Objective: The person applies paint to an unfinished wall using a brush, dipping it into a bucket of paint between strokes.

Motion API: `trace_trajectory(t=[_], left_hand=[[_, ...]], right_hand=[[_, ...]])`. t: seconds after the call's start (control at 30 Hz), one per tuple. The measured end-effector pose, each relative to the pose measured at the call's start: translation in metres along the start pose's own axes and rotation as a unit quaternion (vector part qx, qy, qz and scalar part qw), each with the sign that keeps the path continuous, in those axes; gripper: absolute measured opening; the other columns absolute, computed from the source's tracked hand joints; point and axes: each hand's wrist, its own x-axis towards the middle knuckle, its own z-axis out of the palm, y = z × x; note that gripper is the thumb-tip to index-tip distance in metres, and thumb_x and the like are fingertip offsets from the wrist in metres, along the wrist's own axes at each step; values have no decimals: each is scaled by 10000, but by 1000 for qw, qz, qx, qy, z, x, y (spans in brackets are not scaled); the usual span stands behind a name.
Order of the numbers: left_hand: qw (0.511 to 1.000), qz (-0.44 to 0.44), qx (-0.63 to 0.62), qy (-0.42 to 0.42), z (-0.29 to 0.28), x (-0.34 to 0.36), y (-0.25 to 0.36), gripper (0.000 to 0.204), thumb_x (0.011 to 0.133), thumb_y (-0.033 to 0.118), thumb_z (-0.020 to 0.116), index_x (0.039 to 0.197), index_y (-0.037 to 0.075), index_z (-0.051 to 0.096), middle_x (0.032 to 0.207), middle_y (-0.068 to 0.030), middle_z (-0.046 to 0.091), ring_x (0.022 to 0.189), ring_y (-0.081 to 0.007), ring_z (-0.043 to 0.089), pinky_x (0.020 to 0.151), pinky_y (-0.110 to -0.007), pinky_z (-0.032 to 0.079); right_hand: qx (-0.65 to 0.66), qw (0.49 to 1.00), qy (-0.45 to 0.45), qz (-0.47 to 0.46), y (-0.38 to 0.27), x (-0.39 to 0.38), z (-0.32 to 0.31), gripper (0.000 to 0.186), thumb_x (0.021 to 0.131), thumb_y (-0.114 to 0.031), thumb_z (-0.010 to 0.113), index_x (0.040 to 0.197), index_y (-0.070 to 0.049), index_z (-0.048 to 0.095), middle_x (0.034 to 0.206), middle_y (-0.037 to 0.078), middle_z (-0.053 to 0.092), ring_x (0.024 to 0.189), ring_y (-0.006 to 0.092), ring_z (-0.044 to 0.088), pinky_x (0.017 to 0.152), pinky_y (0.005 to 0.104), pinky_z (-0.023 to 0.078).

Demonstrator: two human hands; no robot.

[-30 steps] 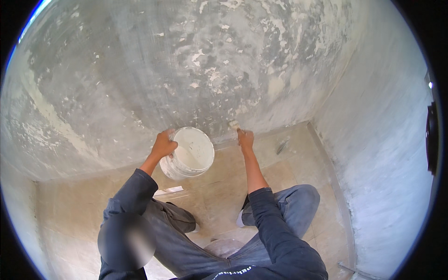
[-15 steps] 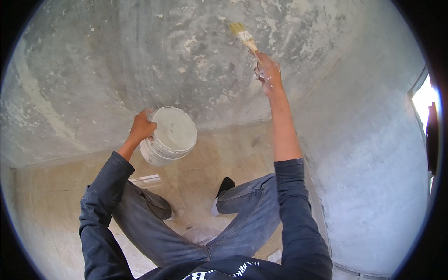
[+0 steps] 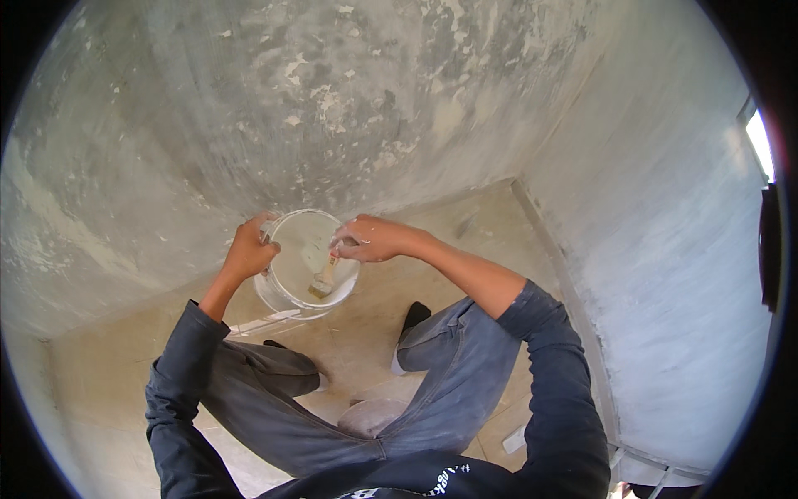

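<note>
A white plastic bucket (image 3: 287, 291) with pale, whitish liquid inside hangs in front of me, its open top tilted toward view. My left hand (image 3: 251, 247) is closed on the left side of its rim, thumb over the edge. On the other side, my right hand (image 3: 366, 239) grips the handle of a paintbrush (image 3: 322, 281). The brush points down into the bucket, bristles near the inner wall at the lower right; whether they are in the liquid is hard to tell. White specks mark my right hand.
A grey wall (image 3: 332, 108) with patchy, flaking paint rises ahead. Another pale grey wall (image 3: 665, 274) meets it at a right-hand corner. Tan tiled floor (image 3: 449, 249) lies below. Beneath me is a round, pale seat-like thing (image 3: 371, 417); a small white object (image 3: 514, 440) rests at right.
My right hand has come down from the wall, bringing the paintbrush into the bucket. The bucket sits slightly lower in view, still held by my left hand.
</note>
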Motion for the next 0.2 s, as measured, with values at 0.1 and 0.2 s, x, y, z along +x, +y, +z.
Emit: trace_trajectory(t=[0.1, 0.2], left_hand=[[998, -55, -15, -24, 5, -3, 1, 468, 658, 6, 544, 1125, -26, 544, 600, -135, 579, 401, -217, 562, 396, -331, 465], [999, -24, -5, -25, 5, -3, -8, 476, 663, 9, 548, 1139, -13, 544, 599, -131, 569, 397, -206, 557, 400, -330, 464]], right_hand=[[0, 978, 197, -71, -13, -10, -20, 304, 869, -309, 591, 974, -31, 657, 774, 125, 629, 744, 209, 615, 647, 332, 463], [117, 904, 395, -115, -44, -21, -45, 316, 829, -325, 649, 1015, -70, 667, 921, 113, 678, 815, 235, 644, 741, 393, 489]])
